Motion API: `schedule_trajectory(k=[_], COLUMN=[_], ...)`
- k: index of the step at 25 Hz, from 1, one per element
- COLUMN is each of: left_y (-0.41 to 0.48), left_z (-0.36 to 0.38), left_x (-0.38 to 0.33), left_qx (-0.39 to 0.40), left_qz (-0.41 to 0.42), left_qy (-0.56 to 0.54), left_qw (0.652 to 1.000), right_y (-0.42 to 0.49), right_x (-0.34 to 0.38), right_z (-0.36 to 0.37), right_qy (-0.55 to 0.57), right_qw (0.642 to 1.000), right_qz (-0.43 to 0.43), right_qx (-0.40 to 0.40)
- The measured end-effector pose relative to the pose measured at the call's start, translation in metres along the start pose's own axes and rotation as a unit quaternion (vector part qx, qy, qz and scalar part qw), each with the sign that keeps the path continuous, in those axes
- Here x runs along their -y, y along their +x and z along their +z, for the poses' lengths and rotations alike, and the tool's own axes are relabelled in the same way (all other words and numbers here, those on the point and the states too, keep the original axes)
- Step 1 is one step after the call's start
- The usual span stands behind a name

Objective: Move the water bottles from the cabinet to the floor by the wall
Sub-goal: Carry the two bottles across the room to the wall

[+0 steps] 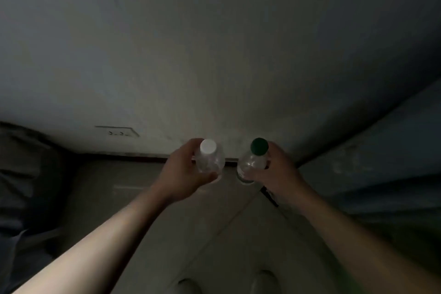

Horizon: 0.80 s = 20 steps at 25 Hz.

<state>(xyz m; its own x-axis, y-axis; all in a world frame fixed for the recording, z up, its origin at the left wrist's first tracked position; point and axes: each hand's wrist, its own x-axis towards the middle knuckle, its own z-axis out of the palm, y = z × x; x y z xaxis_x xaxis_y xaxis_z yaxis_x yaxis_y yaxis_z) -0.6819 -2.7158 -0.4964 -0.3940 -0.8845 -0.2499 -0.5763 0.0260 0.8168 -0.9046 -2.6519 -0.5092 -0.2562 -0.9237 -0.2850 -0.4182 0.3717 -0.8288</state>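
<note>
Head view looks down past your two bare forearms, which reach from the lower corners toward the middle of the frame. Your left hand (pixel 183 172) has its grip clamped on a clear plastic bottle with a white screw cap (pixel 210 160). Its fingers curl round the far left side and the thumb presses the near side, low on the body. Your right hand (pixel 279 174) has its grip clamped on a clear plastic bottle with a dark green screw cap (pixel 253 163). Those fingers wrap its right side just under the cap.

Both bottles stand roughly upright with their caps toward the camera. They are near each other but apart, just below the centre of the frame. They sit in front of the line where the pale grey wall (pixel 214 55) meets the beige tiled floor (pixel 210 234). You cannot tell from this angle whether either base touches the floor.

A dark skirting strip (pixel 133 156) runs along that line. A pale rectangular wall socket (pixel 118 132) sits low on the wall, left of the bottles. Dark grey fabric (pixel 23 174) fills the left edge, and a blue-grey flat panel (pixel 381 150) fills the right side. A thin black cord-like thing (pixel 270 197) lies on the floor just under your right wrist. Two pale shoe tips (pixel 265 280) show at the bottom edge, blurred in the dim light.
</note>
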Motion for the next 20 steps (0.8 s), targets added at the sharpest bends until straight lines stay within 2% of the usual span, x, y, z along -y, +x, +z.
schedule_trajectory(k=[8,14,20], left_y=[0.081,0.114,0.128], left_z=[0.099,0.143,0.163], left_x=[0.151,0.215,0.256], left_qx=[0.015,0.03,0.033], left_qz=[0.014,0.027,0.0], left_qy=[-0.003,0.029,-0.003], left_qw=[1.0,0.999,0.999], right_y=[0.07,0.114,0.138], right_x=[-0.144,-0.233,-0.268], right_z=[0.081,0.122,0.133], right_qy=[-0.077,-0.063,-0.051], right_qw=[0.996,0.998,0.998], right_qz=[-0.048,0.001,0.033], right_qx=[0.01,0.005,0.01])
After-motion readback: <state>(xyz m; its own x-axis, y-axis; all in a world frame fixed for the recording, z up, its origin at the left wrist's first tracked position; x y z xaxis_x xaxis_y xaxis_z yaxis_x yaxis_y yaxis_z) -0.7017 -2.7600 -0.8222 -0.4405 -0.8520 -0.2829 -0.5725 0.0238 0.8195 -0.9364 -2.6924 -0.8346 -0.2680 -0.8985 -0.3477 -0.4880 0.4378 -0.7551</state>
